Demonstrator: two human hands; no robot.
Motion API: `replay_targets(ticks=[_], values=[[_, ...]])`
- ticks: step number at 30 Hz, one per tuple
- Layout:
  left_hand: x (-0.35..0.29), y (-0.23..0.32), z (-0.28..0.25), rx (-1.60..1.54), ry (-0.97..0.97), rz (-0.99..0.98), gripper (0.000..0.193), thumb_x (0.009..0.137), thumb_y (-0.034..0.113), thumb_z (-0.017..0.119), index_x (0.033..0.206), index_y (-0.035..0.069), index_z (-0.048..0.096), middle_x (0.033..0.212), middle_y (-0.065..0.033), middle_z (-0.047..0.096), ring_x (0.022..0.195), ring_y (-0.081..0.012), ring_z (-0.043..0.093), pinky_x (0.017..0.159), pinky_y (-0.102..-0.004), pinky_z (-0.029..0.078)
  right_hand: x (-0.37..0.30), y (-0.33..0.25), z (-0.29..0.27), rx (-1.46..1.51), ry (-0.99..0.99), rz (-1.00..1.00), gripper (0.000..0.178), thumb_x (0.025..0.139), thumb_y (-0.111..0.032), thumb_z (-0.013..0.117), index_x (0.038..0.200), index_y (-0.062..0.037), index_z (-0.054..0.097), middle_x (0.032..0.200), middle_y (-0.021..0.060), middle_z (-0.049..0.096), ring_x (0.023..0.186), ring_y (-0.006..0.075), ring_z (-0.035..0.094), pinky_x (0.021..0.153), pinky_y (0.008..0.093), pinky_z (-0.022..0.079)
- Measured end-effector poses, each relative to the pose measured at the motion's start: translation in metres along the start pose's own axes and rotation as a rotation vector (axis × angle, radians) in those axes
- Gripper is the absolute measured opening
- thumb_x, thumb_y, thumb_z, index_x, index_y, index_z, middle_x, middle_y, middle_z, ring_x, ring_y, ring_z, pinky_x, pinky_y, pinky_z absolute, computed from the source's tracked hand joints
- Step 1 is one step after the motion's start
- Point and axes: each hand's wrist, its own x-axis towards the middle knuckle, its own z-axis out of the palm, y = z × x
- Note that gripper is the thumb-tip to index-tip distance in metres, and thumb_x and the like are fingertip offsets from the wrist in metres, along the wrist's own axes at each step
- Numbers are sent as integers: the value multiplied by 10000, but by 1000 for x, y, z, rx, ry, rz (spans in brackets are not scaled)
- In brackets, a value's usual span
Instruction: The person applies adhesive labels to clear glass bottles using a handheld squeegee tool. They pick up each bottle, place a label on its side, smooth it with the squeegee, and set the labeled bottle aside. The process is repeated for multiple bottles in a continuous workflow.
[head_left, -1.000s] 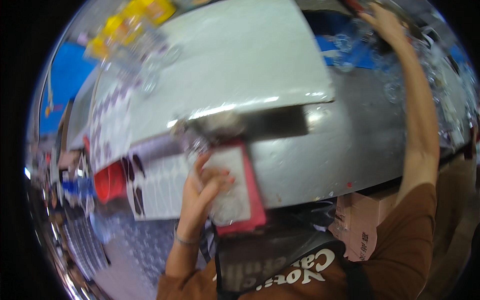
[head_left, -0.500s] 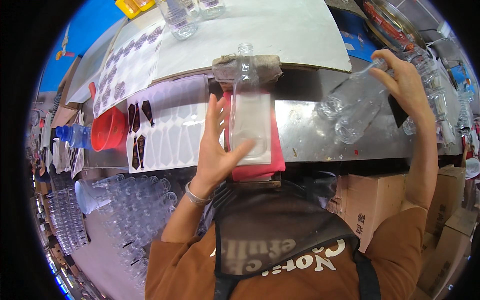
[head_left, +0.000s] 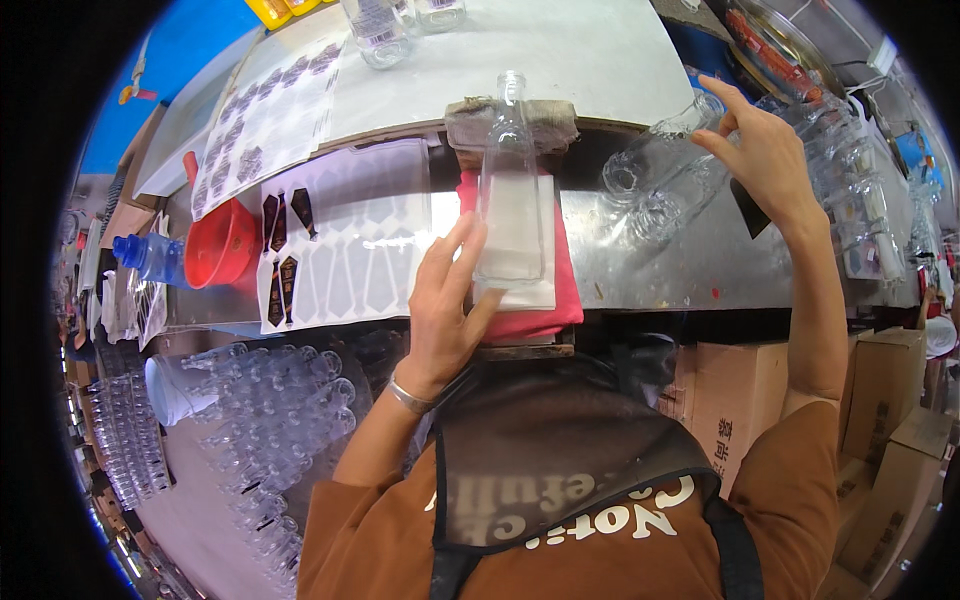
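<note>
A clear glass bottle [head_left: 510,220] lies on a white pad over a pink cloth [head_left: 565,270], its neck propped on a rolled grey rag [head_left: 550,122]. My left hand [head_left: 440,310] is at its lower left, fingers stretched along the side and thumb below the base. Whether it presses on the glass I cannot tell. Over to the right, my right hand [head_left: 765,165] has its thumb and forefinger spread apart around the mouth of one of two clear bottles [head_left: 640,165] lying on the metal tabletop. Nothing appears gripped in it.
A sheet of dark tie-shaped stickers [head_left: 345,240] lies left of the cloth, beside a red funnel-like container [head_left: 222,245] and a blue bottle [head_left: 150,258]. More clear bottles stand on the white board [head_left: 560,60]. Cardboard boxes [head_left: 740,400] are below right.
My right hand has moved left and its fingers have spread off the bottle necks; the two bottles shifted left. My left hand has moved lower, near the bottle's base. The whole view has shifted slightly.
</note>
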Motion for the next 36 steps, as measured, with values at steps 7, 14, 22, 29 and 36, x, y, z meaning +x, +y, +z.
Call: replay_targets(ticks=[7, 14, 22, 29, 36], values=[[9, 9, 13, -126, -18, -113, 866, 714, 8, 791, 1495, 19, 419, 1426, -247, 495, 1285, -412, 527, 1053, -416, 458, -27, 15, 7, 79, 179, -92, 592, 890, -355, 728, 1397, -93, 569, 1101, 145, 701, 949, 305, 681, 855, 384, 514], [9, 6, 15, -40, 28, 9, 865, 710, 22, 804, 1484, 2, 419, 1461, -258, 479, 1275, -416, 536, 1034, -426, 475, -43, 10, 8, 112, 338, -47, 593, 898, -355, 730, 1390, -67, 567, 1230, 181, 668, 750, 266, 668, 784, 362, 542], [11, 24, 10, 59, 13, 28, 893, 689, -26, 815, 1493, 22, 427, 1504, -222, 456, 1371, -375, 475, 1106, -416, 432, -92, -91, 48, 935, -165, 111, 469, 902, -54, 682, 1353, -6, 562, 1209, 108, 675, 566, 54, 560, 495, 229, 420], [0, 16, 20, -140, 9, -144, 859, 768, 29, 795, 1516, 12, 375, 1489, -263, 465, 1301, -390, 547, 1037, -408, 483, -102, -140, 95, 1133, -194, 146, 583, 882, -28, 695, 1422, 21, 480, 1324, 113, 604, 637, 60, 596, 560, 227, 465], [2, -63, -37, 186, 138, -218, 778, 883, 258, 744, 1495, -49, 376, 1463, -277, 478, 1336, -416, 475, 1128, -445, 355, -116, -116, 100, 1203, -151, 309, 478, 916, -46, 678, 1363, 31, 526, 1293, 128, 628, 585, 44, 554, 545, 228, 473]])
